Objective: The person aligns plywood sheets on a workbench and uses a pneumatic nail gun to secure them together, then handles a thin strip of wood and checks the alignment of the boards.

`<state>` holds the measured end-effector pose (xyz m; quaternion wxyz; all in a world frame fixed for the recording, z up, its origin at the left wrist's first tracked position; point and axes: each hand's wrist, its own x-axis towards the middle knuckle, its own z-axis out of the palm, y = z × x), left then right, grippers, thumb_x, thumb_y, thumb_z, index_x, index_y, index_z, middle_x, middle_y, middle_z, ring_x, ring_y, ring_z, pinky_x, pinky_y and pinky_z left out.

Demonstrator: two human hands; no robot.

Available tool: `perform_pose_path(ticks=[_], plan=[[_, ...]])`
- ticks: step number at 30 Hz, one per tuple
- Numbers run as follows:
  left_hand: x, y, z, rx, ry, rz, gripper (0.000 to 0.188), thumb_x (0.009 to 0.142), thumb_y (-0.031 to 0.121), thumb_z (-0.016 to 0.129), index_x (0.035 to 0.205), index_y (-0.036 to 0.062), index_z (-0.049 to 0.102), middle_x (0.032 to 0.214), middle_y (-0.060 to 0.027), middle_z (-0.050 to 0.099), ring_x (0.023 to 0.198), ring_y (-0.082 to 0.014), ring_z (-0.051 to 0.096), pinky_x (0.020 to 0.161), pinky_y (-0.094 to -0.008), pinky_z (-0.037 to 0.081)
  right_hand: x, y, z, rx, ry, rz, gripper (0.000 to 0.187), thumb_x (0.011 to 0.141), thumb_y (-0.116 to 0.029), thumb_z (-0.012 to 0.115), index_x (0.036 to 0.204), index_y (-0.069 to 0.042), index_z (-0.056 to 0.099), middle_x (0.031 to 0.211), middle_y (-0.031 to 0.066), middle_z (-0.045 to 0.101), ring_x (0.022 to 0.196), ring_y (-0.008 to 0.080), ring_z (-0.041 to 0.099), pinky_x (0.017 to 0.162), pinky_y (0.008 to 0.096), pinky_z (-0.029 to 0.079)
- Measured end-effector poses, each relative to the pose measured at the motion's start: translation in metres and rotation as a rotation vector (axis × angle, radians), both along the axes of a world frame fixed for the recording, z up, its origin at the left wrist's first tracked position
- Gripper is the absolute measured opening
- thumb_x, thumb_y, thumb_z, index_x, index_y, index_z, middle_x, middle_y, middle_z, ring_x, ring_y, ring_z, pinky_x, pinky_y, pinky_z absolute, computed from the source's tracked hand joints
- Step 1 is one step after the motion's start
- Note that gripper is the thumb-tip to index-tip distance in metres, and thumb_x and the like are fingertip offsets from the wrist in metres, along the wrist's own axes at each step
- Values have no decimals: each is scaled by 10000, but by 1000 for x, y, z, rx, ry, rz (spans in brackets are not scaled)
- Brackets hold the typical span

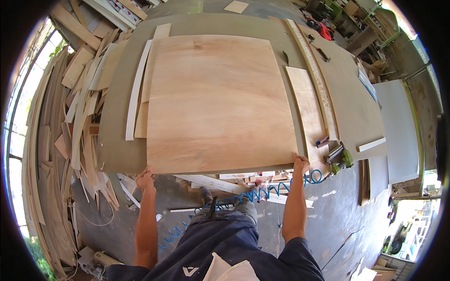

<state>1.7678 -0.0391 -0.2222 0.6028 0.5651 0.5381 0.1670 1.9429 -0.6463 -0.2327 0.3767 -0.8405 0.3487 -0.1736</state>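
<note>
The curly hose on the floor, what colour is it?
The coiled air hose is blue, in the head view.

The plywood sheet (pixel 218 105) is pale tan with faint reddish grain bands. The workbench top (pixel 356 107) under it is dull grey-brown. Along the bench's right edge lies a speckled cream strip (pixel 315 75); near the left edge, a white strip (pixel 136 93). A bright blue coiled hose (pixel 262 192) hangs below the near edge.

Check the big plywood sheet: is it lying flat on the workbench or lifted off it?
Lying flat. The plywood sheet rests on the grey workbench, with the left hand and right hand gripping its near corners.
</note>
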Motion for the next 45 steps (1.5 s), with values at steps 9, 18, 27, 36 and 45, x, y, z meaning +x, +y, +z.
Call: perform_pose_path(ticks=[9, 18, 27, 36, 45], plan=[[16, -6, -13, 73, 40, 327, 122, 823, 82, 738, 758, -13, 698, 678, -46, 631, 499, -111, 515, 419, -242, 374, -8, 1, -8, -31, -62, -38, 257, 697, -234, 817, 679, -22, 673, 699, 112, 637, 651, 257, 589, 649, 401, 468], [67, -85, 78, 841, 287, 100, 331, 904, 251, 631, 1082, -27, 657, 1079, -168, 661, 996, -239, 616, 922, -361, 443, -9, 20, 7, -46, -24, 43, 190, 719, -237, 718, 708, -58, 654, 771, 123, 572, 716, 338, 581, 660, 461, 445], [25, -371, 429, 104, -1550, -737, 444, 960, 375, 452, 1218, 21, 522, 1297, -196, 453, 1264, -315, 402, 1118, -495, 195, -16, 13, 19, -35, -25, 149, 250, 758, -301, 737, 740, -71, 644, 810, 130, 556, 758, 344, 571, 662, 462, 439], [67, -462, 415, -1, -2080, -133, 420, 967, 414, 440, 1070, 40, 601, 1007, -146, 627, 829, -268, 605, 794, -389, 482, -21, 24, 43, 49, -62, 230, 298, 764, -273, 757, 696, -23, 611, 767, 129, 562, 728, 335, 559, 656, 452, 431], [186, -490, 109, 730, -275, -1653, 439, 723, -12, 684, 1137, 59, 558, 1271, -153, 497, 1034, -331, 592, 832, -428, 512, -9, -2, 36, 136, 1, 277, 184, 750, -205, 719, 690, -36, 678, 774, 147, 619, 732, 363, 600, 671, 455, 466]])
